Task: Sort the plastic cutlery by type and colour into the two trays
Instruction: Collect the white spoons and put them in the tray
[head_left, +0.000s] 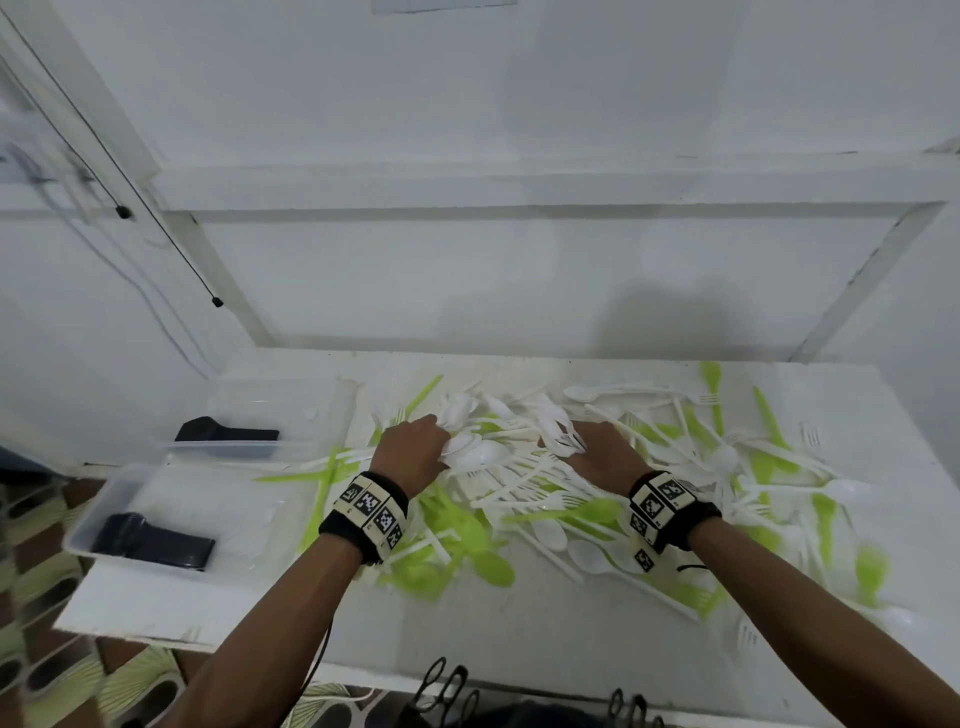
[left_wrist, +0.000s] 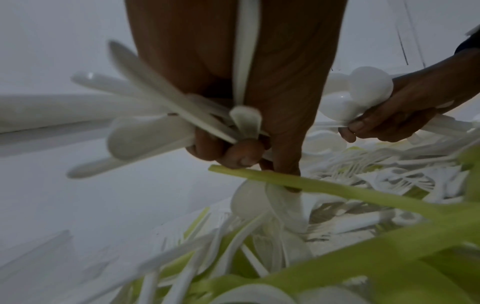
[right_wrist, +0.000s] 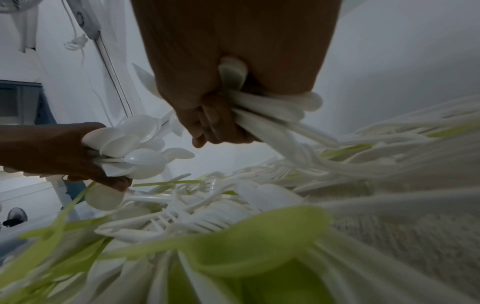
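Head view shows the left hand (head_left: 413, 453) with its grip curled round a bunch of white spoons (head_left: 465, 441); the right hand (head_left: 597, 449) clutches another white bunch (right_wrist: 272, 111). Both hover over the green-and-white cutlery heap (head_left: 571, 499) on the table (head_left: 467, 639), two trays (head_left: 171, 499) at left.

Looks like a plain home room pressed into service: bare white walls (head_left: 467, 104), a white desk (head_left: 493, 639) against them, loose cables (head_left: 156, 218) trailing down, a fan (right_wrist: 15, 218) low at the side, and patterned green-and-brown flooring (head_left: 47, 670) underneath.
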